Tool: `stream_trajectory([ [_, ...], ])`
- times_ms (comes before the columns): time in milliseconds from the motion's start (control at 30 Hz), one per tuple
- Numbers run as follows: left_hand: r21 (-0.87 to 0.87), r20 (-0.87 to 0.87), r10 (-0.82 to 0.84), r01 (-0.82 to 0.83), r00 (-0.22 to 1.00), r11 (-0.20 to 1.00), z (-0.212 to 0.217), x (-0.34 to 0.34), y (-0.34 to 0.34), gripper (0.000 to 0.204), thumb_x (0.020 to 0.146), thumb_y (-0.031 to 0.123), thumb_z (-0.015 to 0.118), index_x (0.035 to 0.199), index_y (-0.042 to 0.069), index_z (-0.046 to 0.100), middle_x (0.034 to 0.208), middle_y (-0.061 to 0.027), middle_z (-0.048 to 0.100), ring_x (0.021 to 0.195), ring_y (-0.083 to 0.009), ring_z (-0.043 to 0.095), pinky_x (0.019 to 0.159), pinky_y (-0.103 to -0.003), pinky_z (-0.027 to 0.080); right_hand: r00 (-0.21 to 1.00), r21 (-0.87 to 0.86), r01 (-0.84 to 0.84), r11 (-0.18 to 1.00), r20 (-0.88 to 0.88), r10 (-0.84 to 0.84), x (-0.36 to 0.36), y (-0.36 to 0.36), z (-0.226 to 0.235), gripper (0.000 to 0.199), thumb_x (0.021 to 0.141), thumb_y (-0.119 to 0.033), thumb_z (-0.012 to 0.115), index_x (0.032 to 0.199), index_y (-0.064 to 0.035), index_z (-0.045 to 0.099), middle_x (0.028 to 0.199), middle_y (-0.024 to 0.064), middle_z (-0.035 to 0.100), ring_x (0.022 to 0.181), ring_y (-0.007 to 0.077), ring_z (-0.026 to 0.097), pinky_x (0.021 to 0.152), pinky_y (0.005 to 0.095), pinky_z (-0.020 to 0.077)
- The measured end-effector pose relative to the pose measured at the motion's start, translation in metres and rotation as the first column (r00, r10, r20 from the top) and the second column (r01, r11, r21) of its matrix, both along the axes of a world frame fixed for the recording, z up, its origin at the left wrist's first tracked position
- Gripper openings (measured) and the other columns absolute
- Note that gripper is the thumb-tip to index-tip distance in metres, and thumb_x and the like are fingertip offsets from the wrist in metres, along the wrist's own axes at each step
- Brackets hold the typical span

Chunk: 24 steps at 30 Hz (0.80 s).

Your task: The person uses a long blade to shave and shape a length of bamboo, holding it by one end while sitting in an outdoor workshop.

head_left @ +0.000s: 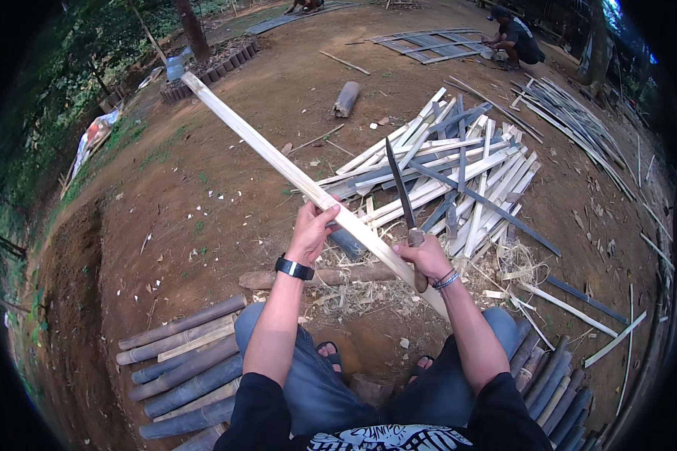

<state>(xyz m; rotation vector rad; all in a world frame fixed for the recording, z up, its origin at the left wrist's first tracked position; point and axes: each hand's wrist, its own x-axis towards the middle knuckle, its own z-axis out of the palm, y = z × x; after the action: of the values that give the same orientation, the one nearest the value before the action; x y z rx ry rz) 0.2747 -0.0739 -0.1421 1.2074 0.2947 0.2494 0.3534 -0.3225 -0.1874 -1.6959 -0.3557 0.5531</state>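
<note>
My left hand (pixel 312 228) grips a long pale bamboo slat (pixel 256 143) that runs from my lap up to the far left. My right hand (pixel 426 257) holds the wooden handle of a long dark knife (pixel 399 184), blade pointing up and away, close beside the slat. A black watch sits on my left wrist and a bracelet on my right. I am seated, knees apart, with sandalled feet on bare earth.
A heap of split bamboo strips (pixel 459 169) lies just ahead. Dark bamboo poles (pixel 184 361) lie at my left and more poles (pixel 556 387) at my right. A short log (pixel 345 98) lies farther off. Another person (pixel 515 39) crouches by woven bamboo panels at the back.
</note>
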Motion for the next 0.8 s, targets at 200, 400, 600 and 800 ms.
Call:
stream_trajectory([
  [200, 0.066, 0.151, 0.230, -0.242, 0.961, 0.968, 0.046, -0.059, 0.086, 0.025, 0.088, 0.009, 0.061, 0.110, 0.001, 0.054, 0.097, -0.0101, 0.064, 0.088, -0.0188, 0.064, 0.074, -0.034, 0.055, 0.967, -0.059, 0.160, 0.985, 0.210, -0.144, 0.021, -0.071, 0.044, 0.030, 0.074, -0.017, 0.077, 0.090, 0.0054, 0.067, 0.074, 0.0036, 0.066, 0.065, 0.0086, 0.057, 0.063, 0.0252, 0.0466],
  [400, -0.027, 0.220, 0.397, -0.402, 0.891, 0.915, 0.042, -0.112, 0.141, 0.025, 0.089, 0.009, 0.061, 0.112, 0.002, 0.054, 0.100, -0.0095, 0.065, 0.090, -0.0181, 0.064, 0.078, -0.033, 0.053, 0.977, 0.124, 0.201, 0.972, -0.098, -0.189, 0.014, -0.098, 0.026, 0.019, 0.077, -0.009, 0.075, 0.086, 0.0043, 0.066, 0.082, 0.0073, 0.067, 0.071, 0.0118, 0.063, 0.066, 0.0253, 0.0538],
  [600, -0.134, 0.258, 0.491, -0.472, 0.832, 0.871, 0.038, -0.124, 0.152, 0.023, 0.091, 0.010, 0.058, 0.112, 0.002, 0.053, 0.105, -0.0112, 0.063, 0.096, -0.0191, 0.063, 0.083, -0.031, 0.054, 0.942, 0.347, 0.193, 0.918, -0.329, -0.073, -0.022, -0.073, 0.037, 0.023, 0.084, -0.011, 0.070, 0.092, 0.0086, 0.060, 0.093, 0.0172, 0.066, 0.083, 0.0195, 0.067, 0.075, 0.0300, 0.0581],
  [800, -0.066, 0.244, 0.504, -0.504, 0.828, 0.861, 0.038, -0.127, 0.151, 0.026, 0.090, 0.009, 0.059, 0.114, 0.001, 0.052, 0.105, -0.0115, 0.062, 0.095, -0.0194, 0.062, 0.083, -0.032, 0.053, 0.937, 0.392, 0.192, 0.900, -0.345, -0.049, -0.025, -0.054, 0.043, 0.020, 0.084, -0.011, 0.068, 0.092, 0.0040, 0.056, 0.098, 0.0188, 0.065, 0.085, 0.0218, 0.068, 0.078, 0.0315, 0.0583],
])
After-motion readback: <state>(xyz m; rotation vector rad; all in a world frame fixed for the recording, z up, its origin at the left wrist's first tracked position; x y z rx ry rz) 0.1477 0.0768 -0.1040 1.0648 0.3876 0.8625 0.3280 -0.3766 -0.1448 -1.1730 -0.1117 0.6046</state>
